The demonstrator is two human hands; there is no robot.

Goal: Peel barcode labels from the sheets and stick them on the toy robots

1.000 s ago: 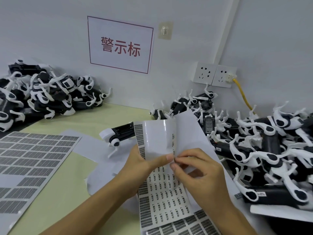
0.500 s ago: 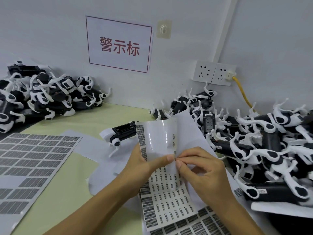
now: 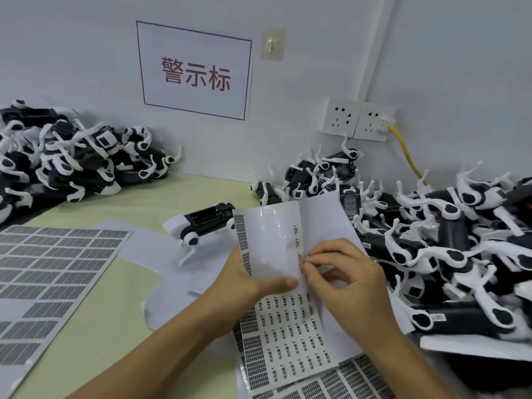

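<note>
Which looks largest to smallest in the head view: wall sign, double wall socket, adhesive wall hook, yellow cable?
1. Wall sign
2. Double wall socket
3. Adhesive wall hook and yellow cable: too alike to rank; the cable is partly hidden.

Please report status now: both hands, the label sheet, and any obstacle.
Left hand holds label sheet, thumb on top. Right hand pinches a small label at sheet's edge. Toy robot lies just behind, unobstructed.

The left hand (image 3: 244,279) holds a folded label sheet (image 3: 276,286) near the tabletop's (image 3: 95,349) front edge, thumb pressed on its face. The right hand (image 3: 349,283) pinches at the fold. One toy robot (image 3: 201,223) lies behind the sheet. Robot piles occupy the rear left corner (image 3: 66,165) and right edge (image 3: 449,243).
</note>
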